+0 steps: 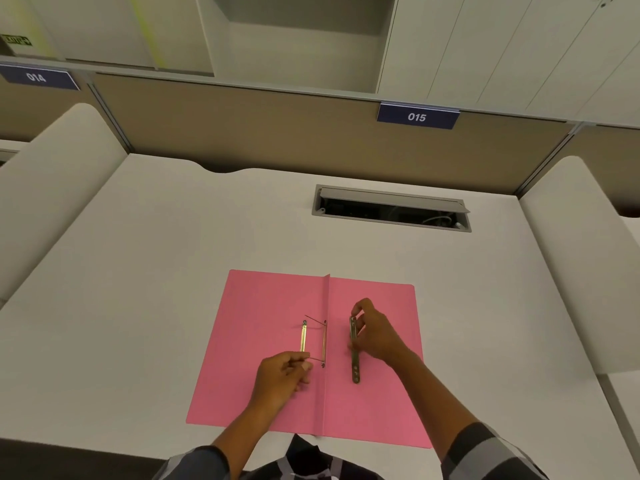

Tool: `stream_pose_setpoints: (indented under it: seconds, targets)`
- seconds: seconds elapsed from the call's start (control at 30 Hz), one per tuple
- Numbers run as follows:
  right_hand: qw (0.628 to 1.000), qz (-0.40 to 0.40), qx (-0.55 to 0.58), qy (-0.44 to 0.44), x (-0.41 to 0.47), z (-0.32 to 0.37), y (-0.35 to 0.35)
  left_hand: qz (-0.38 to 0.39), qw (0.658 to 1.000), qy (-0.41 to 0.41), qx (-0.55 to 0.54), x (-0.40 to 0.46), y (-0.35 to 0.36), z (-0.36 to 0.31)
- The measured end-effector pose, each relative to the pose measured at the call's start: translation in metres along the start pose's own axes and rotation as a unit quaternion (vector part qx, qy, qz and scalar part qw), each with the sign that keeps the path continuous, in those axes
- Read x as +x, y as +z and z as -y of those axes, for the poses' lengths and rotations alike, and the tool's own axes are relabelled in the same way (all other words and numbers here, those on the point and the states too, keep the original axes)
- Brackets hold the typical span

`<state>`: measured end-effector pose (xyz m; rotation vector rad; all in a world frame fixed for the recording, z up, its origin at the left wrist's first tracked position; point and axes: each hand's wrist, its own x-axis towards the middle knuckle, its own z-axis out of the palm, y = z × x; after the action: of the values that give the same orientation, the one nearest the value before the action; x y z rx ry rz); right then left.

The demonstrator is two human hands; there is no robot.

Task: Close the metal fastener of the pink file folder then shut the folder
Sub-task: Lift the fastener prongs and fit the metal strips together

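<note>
Head | desk tags "014" [36,77], "015" [416,117] | right hand [375,332] fingers pinching metal bar [354,351]

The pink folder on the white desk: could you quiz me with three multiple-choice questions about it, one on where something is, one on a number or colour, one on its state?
1. Where does the right hand hold the loose flat metal bar?
A. Over the folder's right half
B. Beside the grey cable hatch
C. Off the desk's edge

2. What number is on the dark blue sign straight ahead?
A. 019
B. 015
C. 051

3. How is the pink paper file folder lying?
A. Shut
B. Standing on edge
C. Open flat

Answers: 1 A, the bar and hand sit right of the centre crease. 2 B, the white digits read 015. 3 C, both halves lie spread on the white desk, with the left hand at the thin metal prongs near the crease.
</note>
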<state>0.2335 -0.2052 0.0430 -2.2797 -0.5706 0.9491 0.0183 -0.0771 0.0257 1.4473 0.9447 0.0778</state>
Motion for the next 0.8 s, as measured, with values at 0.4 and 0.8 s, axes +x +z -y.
stream_pose_setpoints:
  seconds: [0.4, 0.8]
  targets:
    - [0.977, -0.013, 0.214, -0.019, -0.021, 0.034, 0.001, 0.015, 0.998, 0.012, -0.053, 0.005, 0.016, -0.007]
    - [0.975, -0.012, 0.216, -0.040, -0.020, 0.052, 0.020, 0.034, 0.998, 0.009, -0.061, 0.010, 0.022, -0.002]
